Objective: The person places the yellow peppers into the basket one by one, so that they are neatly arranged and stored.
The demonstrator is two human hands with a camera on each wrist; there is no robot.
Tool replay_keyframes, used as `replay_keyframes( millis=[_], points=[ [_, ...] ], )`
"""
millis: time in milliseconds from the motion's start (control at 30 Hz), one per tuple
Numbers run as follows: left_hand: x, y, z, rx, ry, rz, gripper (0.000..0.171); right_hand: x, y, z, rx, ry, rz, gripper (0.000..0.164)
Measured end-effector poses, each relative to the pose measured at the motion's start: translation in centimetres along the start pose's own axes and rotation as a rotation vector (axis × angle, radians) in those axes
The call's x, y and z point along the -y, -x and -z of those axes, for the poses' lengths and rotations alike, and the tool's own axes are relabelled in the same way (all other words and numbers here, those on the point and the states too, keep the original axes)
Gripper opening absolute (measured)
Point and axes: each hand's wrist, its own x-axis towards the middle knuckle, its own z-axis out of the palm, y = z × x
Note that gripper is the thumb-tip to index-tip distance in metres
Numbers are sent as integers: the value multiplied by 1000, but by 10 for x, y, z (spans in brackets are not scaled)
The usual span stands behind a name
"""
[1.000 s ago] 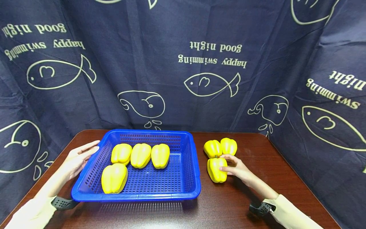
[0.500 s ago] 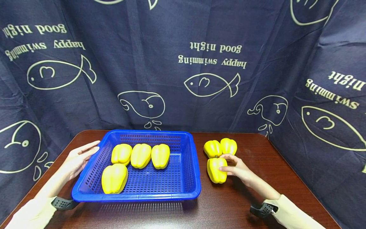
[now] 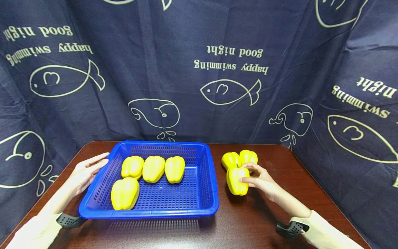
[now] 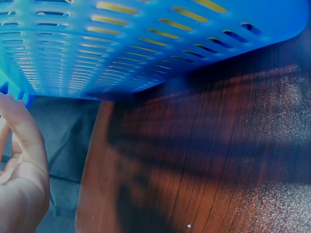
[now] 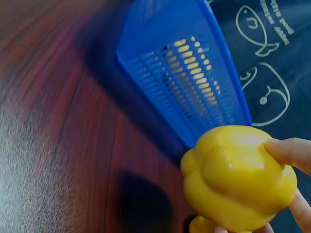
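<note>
With thumb and fingertips my right hand point(image 3: 263, 182) grips a yellow bell pepper point(image 3: 235, 181), just right of the blue plastic basket point(image 3: 168, 214). In the right wrist view this bell pepper point(image 5: 233, 170) hangs over the table, a dark shadow below it. Behind it lie two more yellow bell peppers point(image 3: 230, 160), side by side. My left hand point(image 3: 81, 176) is at the basket's left side, fingers fairly straight and fingertips right at the rim. Inside the basket are several yellow bell peppers point(image 3: 153, 168), three in a row and one nearer the front left.
Everything stands on a dark reddish-brown wooden table point(image 3: 280, 173). A dark blue curtain point(image 3: 186, 34) printed with fish and whales rises close behind the table's far edge. The basket's slotted wall point(image 4: 97, 53) fills the top of the left wrist view.
My right hand has lifted the bell pepper a little, and it now overlaps the two behind it in the head view. The left hand and the basket have stayed put.
</note>
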Motion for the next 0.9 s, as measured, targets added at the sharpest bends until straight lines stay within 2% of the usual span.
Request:
replay_keyframes(
  millis=[267, 433, 700, 900],
  points=[
    [-1, 0, -1, -14, -20, 18, 29, 23, 6, -6, -75, -53, 2, 46],
    [-2, 0, -1, -15, -17, 20, 29, 38, 8, -10, -99, -27, 22, 47],
    [1, -1, -1, 41, 36, -22, 31, 64, 7, -17, -85, 15, 53, 51],
    [2, -1, 0, 42, 30, -25, 31, 79, 3, -31, -94, 7, 59, 46]
  ],
)
